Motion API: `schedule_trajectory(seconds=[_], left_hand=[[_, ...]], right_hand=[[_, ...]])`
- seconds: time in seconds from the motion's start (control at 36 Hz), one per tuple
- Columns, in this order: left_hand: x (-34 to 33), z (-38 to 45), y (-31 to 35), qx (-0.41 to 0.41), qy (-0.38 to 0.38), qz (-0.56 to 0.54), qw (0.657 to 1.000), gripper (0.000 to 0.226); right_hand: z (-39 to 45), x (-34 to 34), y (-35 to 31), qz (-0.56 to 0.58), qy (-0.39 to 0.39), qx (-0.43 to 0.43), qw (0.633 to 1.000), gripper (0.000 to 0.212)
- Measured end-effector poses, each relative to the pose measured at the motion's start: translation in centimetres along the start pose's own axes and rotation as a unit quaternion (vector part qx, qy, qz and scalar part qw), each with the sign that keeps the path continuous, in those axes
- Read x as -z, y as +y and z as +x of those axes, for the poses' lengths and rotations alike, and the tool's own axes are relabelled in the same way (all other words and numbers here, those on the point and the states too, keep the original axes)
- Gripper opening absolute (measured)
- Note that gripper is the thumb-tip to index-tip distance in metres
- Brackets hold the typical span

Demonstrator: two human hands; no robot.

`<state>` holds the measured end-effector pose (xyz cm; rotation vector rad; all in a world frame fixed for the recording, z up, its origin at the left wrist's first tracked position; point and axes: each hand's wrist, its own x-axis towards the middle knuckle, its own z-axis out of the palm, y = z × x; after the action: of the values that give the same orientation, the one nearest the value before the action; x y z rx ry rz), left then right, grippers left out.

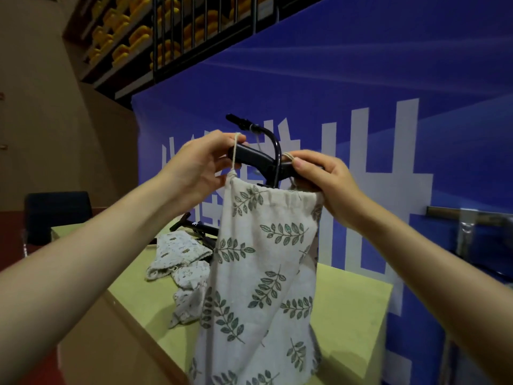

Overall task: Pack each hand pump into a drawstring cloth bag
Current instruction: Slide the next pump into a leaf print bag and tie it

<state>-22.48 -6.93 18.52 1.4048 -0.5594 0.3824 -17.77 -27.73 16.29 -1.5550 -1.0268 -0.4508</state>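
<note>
The leaf-print bag [263, 273] hides the pump's [258, 159] barrel.

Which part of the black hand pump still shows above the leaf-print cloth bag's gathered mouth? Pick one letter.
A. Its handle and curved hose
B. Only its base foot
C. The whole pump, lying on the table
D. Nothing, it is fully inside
A: the black hand pump's handle and curved hose stick out above the gathered mouth of the leaf-print drawstring cloth bag, while the left hand and right hand pinch the cords at either side.
</note>
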Motion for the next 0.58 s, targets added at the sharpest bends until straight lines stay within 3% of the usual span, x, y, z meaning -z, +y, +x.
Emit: schedule_trajectory(seconds=[0.11,0.28,0.47,0.58], left_hand=[[-0.8,0.2,0.1,0.008,-0.051,0.03,0.998,0.019],[-1.6,0.3,-0.7,-0.021,0.019,-0.084,0.996,0.018],[-3.7,-0.4,-1.4,-0.057,0.077,-0.057,0.994,0.025],[-5.8,0.0,-1.1,-0.047,0.069,-0.076,0.994,0.023]], right_hand=[[0.9,-0.2,-0.9,-0.007,-0.013,0.01,1.0,0.016],[1.2,-1.3,-0.9,0.064,0.061,-0.03,0.996,0.011],[3.0,2.1,-4.3,0.1,0.192,-0.065,0.974,0.028],[3.6,5.3,-7.7,0.116,0.176,-0.099,0.972,0.021]])
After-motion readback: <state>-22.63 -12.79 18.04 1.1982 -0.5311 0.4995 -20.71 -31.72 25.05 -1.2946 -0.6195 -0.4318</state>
